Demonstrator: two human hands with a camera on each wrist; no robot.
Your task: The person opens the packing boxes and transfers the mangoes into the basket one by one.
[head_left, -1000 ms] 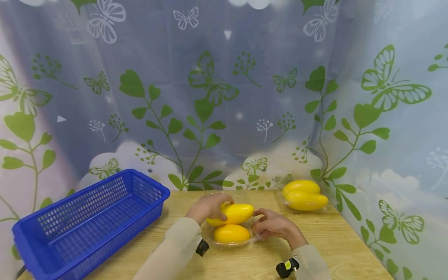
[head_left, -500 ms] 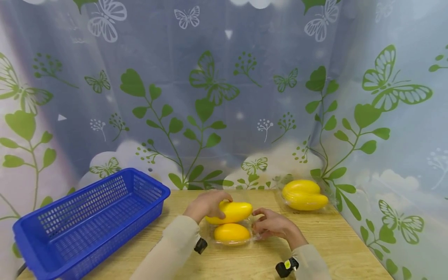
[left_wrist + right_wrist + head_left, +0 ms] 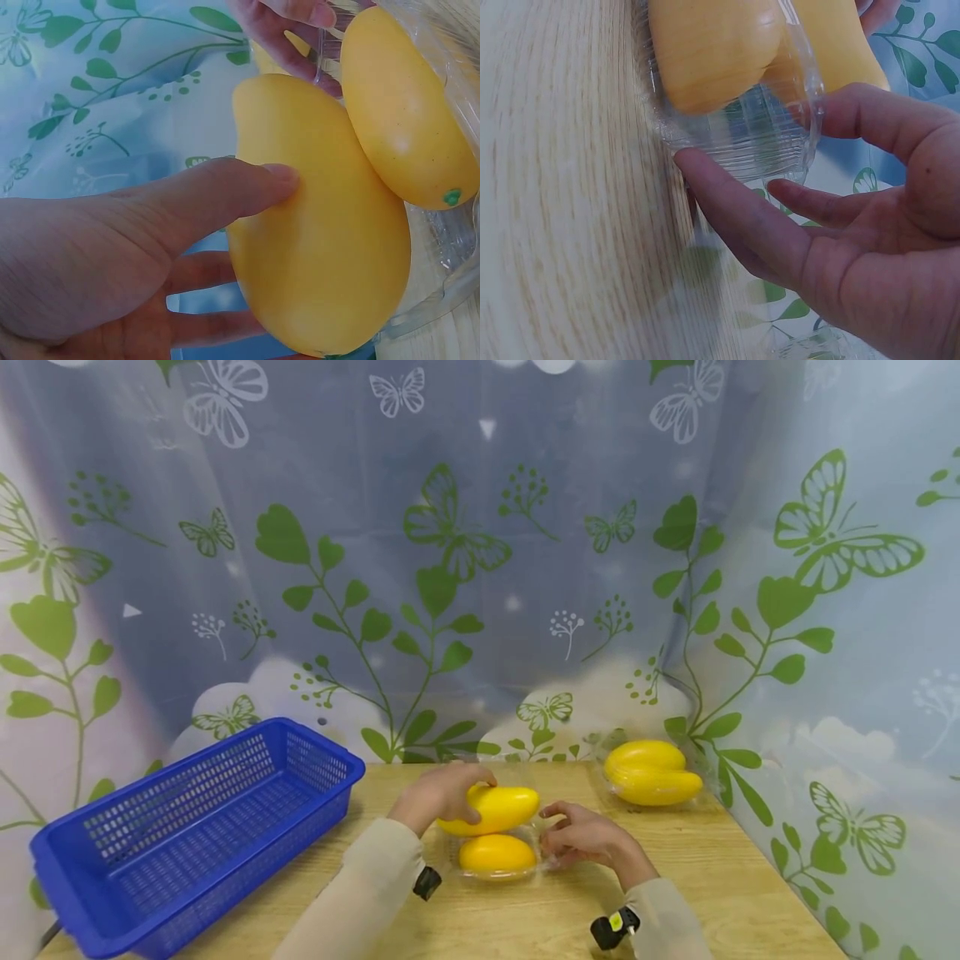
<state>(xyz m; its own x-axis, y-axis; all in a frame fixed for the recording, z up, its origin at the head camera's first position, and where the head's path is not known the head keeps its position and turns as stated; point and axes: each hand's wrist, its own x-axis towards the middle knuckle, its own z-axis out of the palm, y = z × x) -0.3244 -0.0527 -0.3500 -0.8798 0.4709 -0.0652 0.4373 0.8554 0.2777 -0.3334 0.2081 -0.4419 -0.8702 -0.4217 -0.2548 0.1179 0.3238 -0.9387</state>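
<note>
1. The clear tray sits on the table, near the front edge at mid-width; every place below is told from this tray.
2. The left hand grips the upper mango, thumb and fingers curled round its left end. That mango lies across the tray's far side, partly over the rim.
3. The lower mango lies inside the tray, touching the upper one.
4. The right hand holds the tray's right wall, thumb on the rim and fingers under the side, as the right wrist view shows.
5. A blue basket stands well to the left of the tray.
6. Two more mangoes lie in a second clear pack beyond the tray, to its right, by the curtain.
</note>
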